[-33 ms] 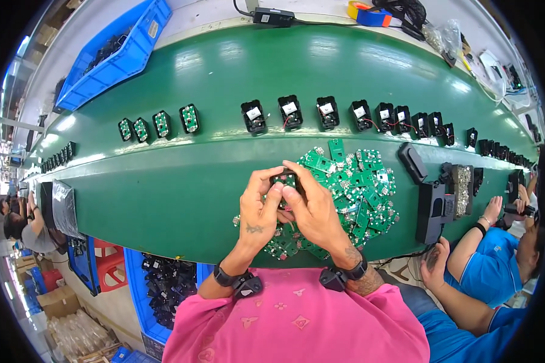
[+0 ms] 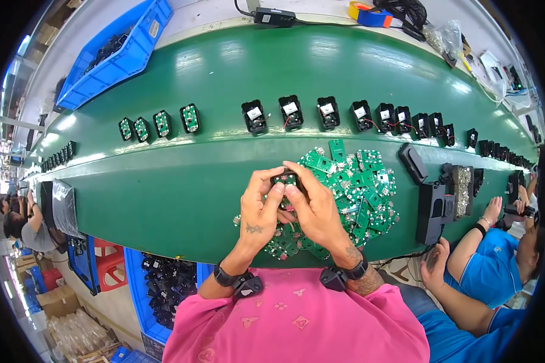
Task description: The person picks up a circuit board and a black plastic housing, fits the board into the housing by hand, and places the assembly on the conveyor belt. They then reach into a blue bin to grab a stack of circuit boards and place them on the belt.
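Between both hands I hold a small black plastic housing (image 2: 286, 178) with a green circuit board in it. My left hand (image 2: 261, 202) wraps its left side, thumb on the board. My right hand (image 2: 313, 209) closes round the right side, its thumb pressing beside the other. Fingers and thumbs hide much of the housing. Just right of my hands, and partly under them, lies a heap of loose green circuit boards (image 2: 360, 193). Beyond them stands a row of open black housings (image 2: 290, 113) with white pieces and wires inside. Farther left sit several housings fitted with green boards (image 2: 190, 118).
A blue crate (image 2: 112, 57) stands at the far left of the green table (image 2: 163, 199); another blue bin (image 2: 142, 302) of black parts is below the front edge. To the right are a black box-shaped device (image 2: 430, 212) and a tray of small metal parts (image 2: 463, 190). A co-worker in blue (image 2: 487, 266) sits there.
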Demonstrator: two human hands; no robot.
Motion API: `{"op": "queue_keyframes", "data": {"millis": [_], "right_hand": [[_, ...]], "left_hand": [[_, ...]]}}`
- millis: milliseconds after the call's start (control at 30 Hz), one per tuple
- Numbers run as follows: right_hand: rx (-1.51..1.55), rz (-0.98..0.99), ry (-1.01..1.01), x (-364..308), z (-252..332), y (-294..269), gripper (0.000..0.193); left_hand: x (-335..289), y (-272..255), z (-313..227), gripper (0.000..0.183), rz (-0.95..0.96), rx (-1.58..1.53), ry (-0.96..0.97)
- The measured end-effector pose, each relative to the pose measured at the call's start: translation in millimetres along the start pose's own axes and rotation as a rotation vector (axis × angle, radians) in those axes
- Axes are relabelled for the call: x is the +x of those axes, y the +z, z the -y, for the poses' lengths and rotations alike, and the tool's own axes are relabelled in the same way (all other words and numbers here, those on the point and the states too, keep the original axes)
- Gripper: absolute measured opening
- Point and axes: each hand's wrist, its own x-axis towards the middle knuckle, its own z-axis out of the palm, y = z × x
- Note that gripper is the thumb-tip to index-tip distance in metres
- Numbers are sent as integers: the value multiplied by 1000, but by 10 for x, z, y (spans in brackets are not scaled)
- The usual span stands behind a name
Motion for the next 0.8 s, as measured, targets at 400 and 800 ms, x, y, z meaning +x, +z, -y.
{"op": "queue_keyframes", "data": {"millis": [400, 800], "right_hand": [[152, 66, 61, 40, -55, -44, 37], [12, -20, -126, 13, -101, 35, 31]], "left_hand": [[10, 23, 11, 27, -8, -36, -8], [-48, 56, 38, 23, -55, 181, 238]]}}
